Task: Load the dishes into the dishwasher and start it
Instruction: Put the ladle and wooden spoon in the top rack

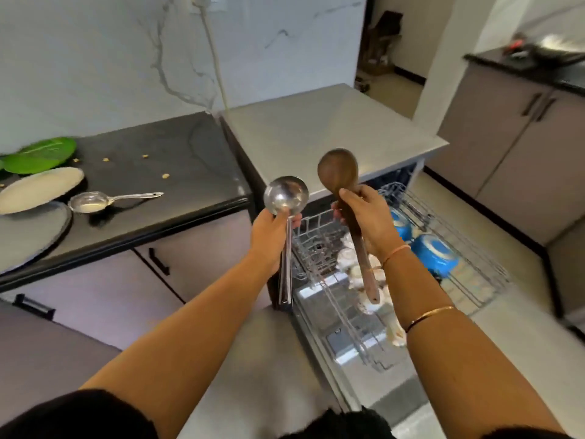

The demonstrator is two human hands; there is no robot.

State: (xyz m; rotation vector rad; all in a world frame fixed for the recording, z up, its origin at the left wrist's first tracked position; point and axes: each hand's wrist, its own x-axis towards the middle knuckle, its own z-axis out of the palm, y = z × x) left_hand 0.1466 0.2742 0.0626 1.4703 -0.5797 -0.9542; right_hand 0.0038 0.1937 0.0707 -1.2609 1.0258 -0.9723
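Far left on the black countertop (177, 144): two green plates (41, 153), a pale round plate (38, 190) in front of them, a grey plate (28, 232) overhanging the near edge, and a small steel saucepan (90, 202) with its long handle pointing right. A few crumbs (165, 176) lie scattered on the counter. My left hand (272, 236) is clenched round the stem of a steel ladle (286, 196), gripping just beneath the cup; cup uppermost, handle hanging straight down. Just beside it, my right hand (367, 220) grasps a wooden spoon (338, 172) below its head, fingers wrapped round the shaft; head uppermost, handle slanting down. Both utensils are held in the air above the left part of the pulled-out dishwasher rack (468, 280), neither touching it. The dishwasher door (338, 340) is lowered flat. In the rack: white crockery (346, 256) beneath the spoon, too blurred to identify, and two blue bowls (435, 251) upside down further right.
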